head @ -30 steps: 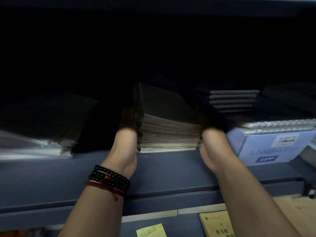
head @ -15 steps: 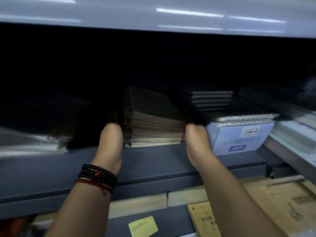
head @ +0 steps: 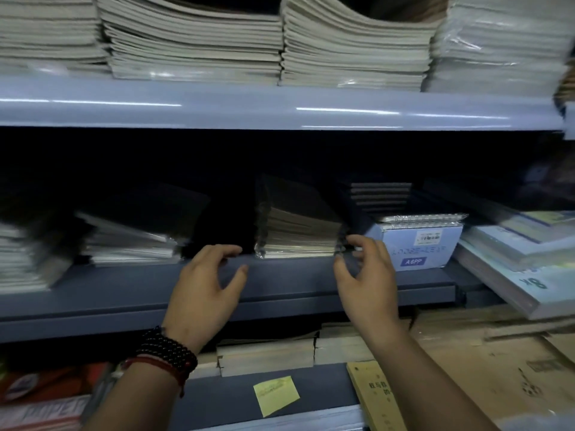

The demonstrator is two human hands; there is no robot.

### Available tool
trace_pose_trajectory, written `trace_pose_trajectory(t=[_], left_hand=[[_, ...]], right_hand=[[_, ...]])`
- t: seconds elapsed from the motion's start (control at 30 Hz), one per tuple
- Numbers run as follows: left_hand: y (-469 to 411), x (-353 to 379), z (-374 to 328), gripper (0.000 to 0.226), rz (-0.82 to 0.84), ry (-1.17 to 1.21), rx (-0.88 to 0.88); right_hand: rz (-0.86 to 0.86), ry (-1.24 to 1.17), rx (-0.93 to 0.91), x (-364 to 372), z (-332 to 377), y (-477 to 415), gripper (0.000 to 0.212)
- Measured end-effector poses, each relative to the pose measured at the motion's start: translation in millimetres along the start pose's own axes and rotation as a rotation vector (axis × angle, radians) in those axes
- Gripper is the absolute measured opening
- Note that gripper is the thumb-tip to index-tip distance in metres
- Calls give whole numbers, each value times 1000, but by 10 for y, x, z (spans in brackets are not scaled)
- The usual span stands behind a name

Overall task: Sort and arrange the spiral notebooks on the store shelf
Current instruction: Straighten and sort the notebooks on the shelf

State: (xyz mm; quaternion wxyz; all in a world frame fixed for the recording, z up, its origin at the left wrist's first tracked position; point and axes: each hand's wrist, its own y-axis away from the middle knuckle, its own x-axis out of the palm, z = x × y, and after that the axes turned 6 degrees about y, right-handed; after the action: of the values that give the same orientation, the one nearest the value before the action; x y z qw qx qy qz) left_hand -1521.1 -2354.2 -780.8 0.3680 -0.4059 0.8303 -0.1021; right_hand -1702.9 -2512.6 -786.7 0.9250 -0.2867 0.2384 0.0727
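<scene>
- The left hand (head: pixel 208 284) is raised in front of the middle shelf (head: pixel 124 290). Its palm faces the shelf, its fingers are loosely spread and bent, and it holds nothing.
- The right hand (head: pixel 368 275) mirrors it, with the thumb low, the fingers arched above and nothing in its grasp. Its fingertips reach the lower right corner of the stack, but blur hides whether they touch it.
- Both forearms rise from below. The left wrist wears a black bead bracelet (head: pixel 169 349) with a red cord beside it.
- The spiral notebooks (head: pixel 295 233) sit between the hands as a flat stack on the middle shelf. They have dark covers and pale page edges, glossy clear film around them and wire coils down their left side.
- Just right of them is a light-blue loose-leaf pack (head: pixel 420 247) with a coil on top.
- The shelf's front lip is smooth blue-grey metal.
- On the upper shelf (head: pixel 280 110) lie sagging piles of pale exercise books (head: pixel 193 42).
- A yellow sticky note (head: pixel 275 395) lies below, with brown cardboard (head: pixel 497 368) to its right.
</scene>
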Motion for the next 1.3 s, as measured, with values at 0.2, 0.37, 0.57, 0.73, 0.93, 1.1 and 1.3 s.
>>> trace_pose_trajectory(t=[0.2,0.37,0.57,0.73,0.93,1.1,1.3], left_hand=[[226,-382,123,31,-75,-93,-33],[334,-716,412,30,-104,-133,-59],[194,-1142,959,35,-250,-217,-170],[-98,-1261,1348,54,-325,-250,-345],[-517,-1266,1544,56,-286,26,-480],[-672,-1274,1615,41,-251,86,-513],[-666,-1171,1617,62,-38,165,-395]], right_hand=[[200,80,-269,136,284,254,33],[258,11,-335,478,478,359,32],[433,-18,-437,1160,830,324,33],[551,34,-365,1656,1096,171,41],[562,16,-116,2025,1329,19,44],[721,-71,-6,2107,1392,-49,36],[651,-133,102,1879,1171,-165,45]])
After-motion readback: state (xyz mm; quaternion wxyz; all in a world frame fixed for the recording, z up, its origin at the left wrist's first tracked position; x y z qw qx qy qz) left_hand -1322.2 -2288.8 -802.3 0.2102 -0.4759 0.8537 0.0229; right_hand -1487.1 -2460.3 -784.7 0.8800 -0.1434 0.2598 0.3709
